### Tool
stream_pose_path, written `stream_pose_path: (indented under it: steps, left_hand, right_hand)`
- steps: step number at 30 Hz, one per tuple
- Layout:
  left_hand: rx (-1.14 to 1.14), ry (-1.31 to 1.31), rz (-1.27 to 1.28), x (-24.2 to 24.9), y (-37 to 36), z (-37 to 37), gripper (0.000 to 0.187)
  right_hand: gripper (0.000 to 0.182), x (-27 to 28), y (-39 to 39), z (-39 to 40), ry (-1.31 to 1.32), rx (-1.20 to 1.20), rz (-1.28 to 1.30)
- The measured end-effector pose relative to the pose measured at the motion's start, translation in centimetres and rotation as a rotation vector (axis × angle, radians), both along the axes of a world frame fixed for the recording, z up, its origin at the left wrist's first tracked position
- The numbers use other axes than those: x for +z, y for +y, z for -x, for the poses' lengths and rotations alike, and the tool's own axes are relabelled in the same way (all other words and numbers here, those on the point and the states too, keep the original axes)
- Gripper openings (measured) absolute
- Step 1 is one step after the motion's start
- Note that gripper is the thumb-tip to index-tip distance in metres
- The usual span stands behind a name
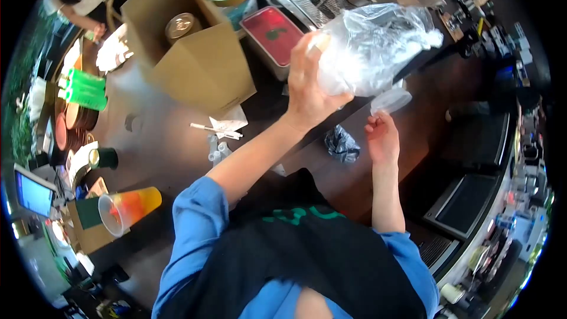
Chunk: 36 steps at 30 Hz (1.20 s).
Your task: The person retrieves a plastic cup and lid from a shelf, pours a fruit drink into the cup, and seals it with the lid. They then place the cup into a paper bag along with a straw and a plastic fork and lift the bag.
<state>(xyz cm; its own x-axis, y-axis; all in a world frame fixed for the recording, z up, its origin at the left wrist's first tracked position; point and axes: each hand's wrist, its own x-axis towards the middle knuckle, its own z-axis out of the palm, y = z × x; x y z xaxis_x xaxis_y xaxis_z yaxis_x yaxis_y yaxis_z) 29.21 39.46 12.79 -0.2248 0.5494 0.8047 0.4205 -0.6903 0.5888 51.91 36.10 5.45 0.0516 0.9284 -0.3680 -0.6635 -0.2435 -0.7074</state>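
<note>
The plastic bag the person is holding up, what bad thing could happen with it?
1. The left hand grips the clear plastic bag by one side only, while the right hand just pinches a loose corner, so the bag might slip or spill its contents.
2. The orange drink cup near the left elbow could perhaps get knocked as that arm lowers.

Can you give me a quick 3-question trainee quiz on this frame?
1. True or false: the left hand grips the clear plastic bag.
2. What does the right hand pinch? A) straw B) bag's lower corner C) cup
3. Which colour is the tray beside the cardboard box?

Key: 1 true; 2 B; 3 red.
</note>
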Motion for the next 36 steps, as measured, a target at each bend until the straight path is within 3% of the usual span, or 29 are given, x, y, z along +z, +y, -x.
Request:
stream_pose_path:
  steps: [5, 8, 10, 13, 14, 16, 18, 20, 21, 22, 24, 25, 26, 28, 30, 31, 33, 34, 36]
  left_hand:
    - [-0.07, 0.123, 0.08, 0.8, -0.6, 1.4, 0.088]
    - [-0.022, 0.157, 0.035, 1.3, -1.4, 2.0, 0.09]
    - [-0.002, 0.174, 0.017, 1.8, -2.3, 2.4, 0.092]
    - [0.165, 0.197, -0.177, 3.0, -4.7, 3.4, 0.08]
    - [0.12, -0.139, 0.23, 5.7, -8.3, 2.1, 0.075]
    - [-0.212, 0.308, 0.052, 1.8, -9.8, 6.2, 0.08]
    - [-0.275, 0.105, 0.274, 4.6, -12.2, 3.9, 0.091]
    - [-0.667, -0.175, 0.669, 6.4, -15.3, 4.5, 0.101]
    - [-0.642, -0.196, 0.618, 5.8, -16.2, 4.6, 0.105]
    - [-0.627, -0.211, 0.557, 4.7, -16.7, 5.0, 0.109]
    - [-0.611, -0.534, 0.616, 4.4, -18.1, 6.8, 0.11]
    - [-0.55, -0.546, 0.619, 4.4, -19.1, 8.4, 0.109]
    - [-0.511, -0.563, 0.623, 4.3, -20.0, 9.9, 0.11]
    - [-0.514, -0.63, 0.629, 4.6, -22.7, 13.6, 0.114]
    - [-0.677, -0.784, 0.69, 6.6, -27.0, 16.3, 0.123]
    - [-0.704, -0.625, 0.684, 6.3, -28.7, 17.3, 0.125]
    - [-0.872, -0.455, 0.633, 5.1, -30.6, 18.3, 0.128]
    - [-0.76, -0.273, 0.449, 5.3, -31.1, 18.8, 0.131]
    - [-0.924, -0.629, 0.535, 4.6, -33.1, 19.3, 0.133]
  right_hand:
    - [0.005, 2.6, -0.2, 1.3, -0.329, -0.057, -0.164]
    - [0.006, 6.6, -0.3, 3.2, -0.252, 0.017, -0.213]
    - [0.007, 6.4, -0.8, 3.7, -0.402, -0.081, -0.259]
    - [0.009, 6.8, -1.6, 3.8, -1.194, -0.529, -0.629]
    - [0.008, 7.7, -2.5, 4.0, -1.209, -0.589, -0.738]
    - [0.01, 9.3, -4.4, 3.6, -1.307, -0.589, -0.962]
    - [0.017, 12.1, -6.5, 3.0, -1.389, -0.227, -1.202]
    - [0.021, 11.8, -8.1, 6.4, -1.302, -0.17, -1.126]
    - [0.018, 12.1, -8.9, 7.6, -1.493, -0.029, -1.101]
    - [0.017, 11.1, -8.9, 9.2, -1.361, 0.032, -1.21]
    - [0.024, 8.9, -9.1, 13.2, -0.923, -0.036, -1.192]
    - [0.033, 9.5, -9.4, 15.1, -0.977, 0.042, -1.243]
    - [0.051, 11.1, -9.4, 15.6, -1.18, 0.41, -1.198]
    - [0.086, 15.9, -10.0, 18.3, -1.305, 0.734, -1.285]
    - [0.118, 20.8, -12.3, 21.1, -1.122, 1.061, -1.189]
    - [0.132, 19.5, -11.7, 21.4, -0.947, 1.129, -1.45]
    - [0.111, 20.5, -13.2, 24.3, -0.898, 1.348, -1.747]
    - [0.103, 21.3, -14.5, 26.0, -0.868, 1.485, -1.836]
    - [0.07, 21.5, -16.8, 29.0, -0.625, 1.578, -1.861]
